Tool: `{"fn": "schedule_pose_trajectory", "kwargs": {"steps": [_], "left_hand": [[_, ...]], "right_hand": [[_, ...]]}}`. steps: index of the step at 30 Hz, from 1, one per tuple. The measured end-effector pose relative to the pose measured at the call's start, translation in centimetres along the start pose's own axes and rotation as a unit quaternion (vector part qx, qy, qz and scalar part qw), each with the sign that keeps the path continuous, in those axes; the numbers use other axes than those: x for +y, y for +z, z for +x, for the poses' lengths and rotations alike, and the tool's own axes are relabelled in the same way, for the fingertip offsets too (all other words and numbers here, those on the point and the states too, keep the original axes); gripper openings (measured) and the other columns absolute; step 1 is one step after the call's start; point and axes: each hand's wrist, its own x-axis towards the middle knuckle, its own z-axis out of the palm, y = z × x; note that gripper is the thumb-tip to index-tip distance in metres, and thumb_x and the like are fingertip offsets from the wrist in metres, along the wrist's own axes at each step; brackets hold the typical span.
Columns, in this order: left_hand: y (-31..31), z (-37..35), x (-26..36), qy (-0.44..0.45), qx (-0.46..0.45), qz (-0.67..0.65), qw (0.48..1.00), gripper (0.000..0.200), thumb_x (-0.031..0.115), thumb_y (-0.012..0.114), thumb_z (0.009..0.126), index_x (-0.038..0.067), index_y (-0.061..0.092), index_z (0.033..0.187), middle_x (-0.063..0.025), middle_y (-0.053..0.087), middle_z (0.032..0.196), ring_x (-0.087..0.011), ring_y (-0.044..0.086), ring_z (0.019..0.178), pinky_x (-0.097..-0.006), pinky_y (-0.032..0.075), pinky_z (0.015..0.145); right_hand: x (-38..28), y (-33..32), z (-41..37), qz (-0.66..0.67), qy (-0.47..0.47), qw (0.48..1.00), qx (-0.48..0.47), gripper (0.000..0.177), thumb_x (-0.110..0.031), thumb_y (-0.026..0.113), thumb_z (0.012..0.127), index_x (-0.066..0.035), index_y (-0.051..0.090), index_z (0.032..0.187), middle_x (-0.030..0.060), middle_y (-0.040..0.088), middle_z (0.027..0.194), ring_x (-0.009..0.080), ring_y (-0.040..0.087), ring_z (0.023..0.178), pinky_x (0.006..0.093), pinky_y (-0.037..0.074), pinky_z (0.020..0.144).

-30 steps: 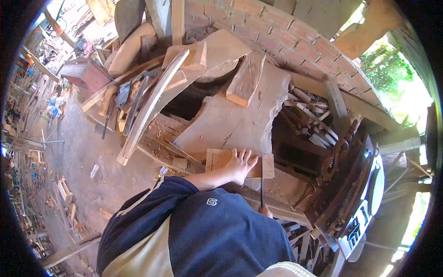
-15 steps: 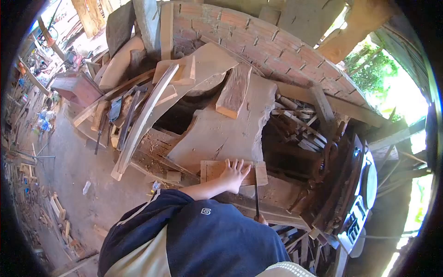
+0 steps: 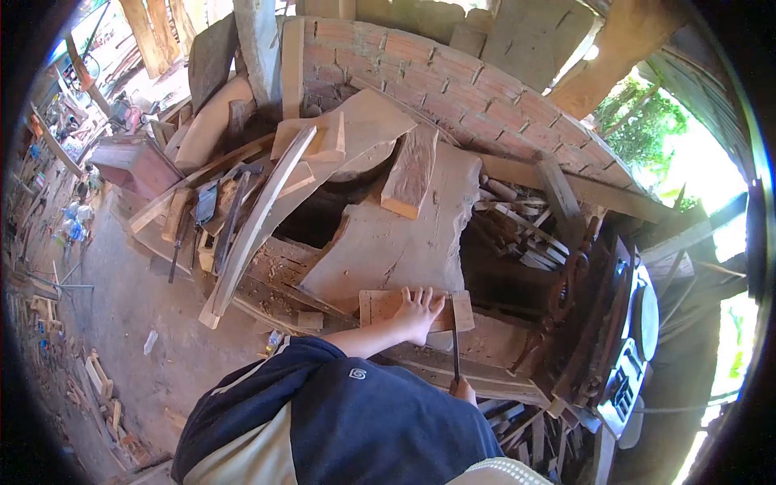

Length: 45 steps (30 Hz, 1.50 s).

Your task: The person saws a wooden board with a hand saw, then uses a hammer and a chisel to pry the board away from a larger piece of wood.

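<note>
My left hand (image 3: 415, 318) lies with its fingers spread on a short flat wooden board (image 3: 376, 305), pressing it against the workbench near its edge. At the board's right end a long, dark, narrow saw (image 3: 455, 347) crosses the wood, its blade seen almost edge-on. Partly hidden by the shirt, my right hand (image 3: 464, 391) is closed round the saw's near end. Beneath the board's far edge spreads a broad wooden slab (image 3: 388, 250) with a ragged outline.
A thick wood block (image 3: 410, 179) rests on the slab. To the left, a long curved strip (image 3: 259, 226) leans across the bench. Wood scraps (image 3: 529, 230) fill a gap at right, near a white-topped machine (image 3: 626, 388). A brick wall (image 3: 453, 73) stands behind.
My right hand and the saw's near end show slightly more now. The whole view has shifted a little; my left hand stays on the board.
</note>
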Motion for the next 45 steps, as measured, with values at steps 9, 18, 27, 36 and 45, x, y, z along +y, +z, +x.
{"fn": "schedule_pose_trajectory", "kwargs": {"steps": [9, 18, 27, 36, 45], "left_hand": [[0.3, 0.0, -0.2, -0.001, 0.018, -0.003, 1.000, 0.110, 0.034, 0.078, 0.062, 0.005, 0.020, 0.151, -0.0314, 0.024, 0.150, -0.0461, 0.029, 0.137, -0.0719, 0.024, 0.103], [0.5, 0.0, -0.1, 0.002, 0.009, 0.016, 1.000, 0.110, 0.039, 0.078, 0.065, 0.005, 0.019, 0.151, -0.0309, 0.024, 0.150, -0.0467, 0.031, 0.136, -0.0721, 0.025, 0.102], [1.0, 0.0, -0.2, 0.000, 0.031, 0.006, 1.000, 0.115, 0.039, 0.081, 0.060, 0.006, 0.019, 0.151, -0.0303, 0.026, 0.150, -0.0471, 0.030, 0.136, -0.0710, 0.025, 0.103], [0.9, 0.3, -0.1, 0.006, 0.019, 0.006, 1.000, 0.115, 0.039, 0.081, 0.060, 0.005, 0.019, 0.151, -0.0316, 0.024, 0.150, -0.0477, 0.028, 0.137, -0.0715, 0.025, 0.103], [1.4, 0.6, -0.2, -0.004, 0.026, 0.005, 1.000, 0.118, 0.041, 0.081, 0.060, 0.004, 0.017, 0.151, -0.0325, 0.023, 0.150, -0.0484, 0.028, 0.137, -0.0725, 0.023, 0.103]], "right_hand": [[-4.1, -0.2, 3.0, 0.027, -0.060, 0.997, 0.050, 0.026, -0.015, 0.047, 0.092, 0.005, 0.055, 0.107, 0.0339, 0.062, 0.101, 0.0497, 0.058, 0.101, 0.0534, 0.048, 0.085], [-1.5, 0.6, 1.6, 0.013, -0.055, 0.997, 0.058, 0.021, -0.013, 0.048, 0.091, 0.000, 0.055, 0.106, 0.0324, 0.063, 0.094, 0.0502, 0.059, 0.095, 0.0544, 0.048, 0.079], [-1.5, 0.1, -1.1, 0.010, -0.043, 0.998, 0.052, 0.021, -0.018, 0.049, 0.093, 0.000, 0.056, 0.101, 0.0310, 0.063, 0.093, 0.0502, 0.059, 0.094, 0.0555, 0.048, 0.078], [-3.6, -0.3, 5.2, 0.010, -0.079, 0.996, 0.052, 0.026, -0.015, 0.047, 0.093, 0.002, 0.055, 0.110, 0.0321, 0.062, 0.100, 0.0497, 0.058, 0.100, 0.0548, 0.047, 0.083], [1.2, 0.9, -1.4, 0.024, -0.004, 1.000, 0.020, 0.023, -0.016, 0.049, 0.094, 0.000, 0.056, 0.107, 0.0320, 0.062, 0.097, 0.0494, 0.059, 0.098, 0.0560, 0.047, 0.078]]}}
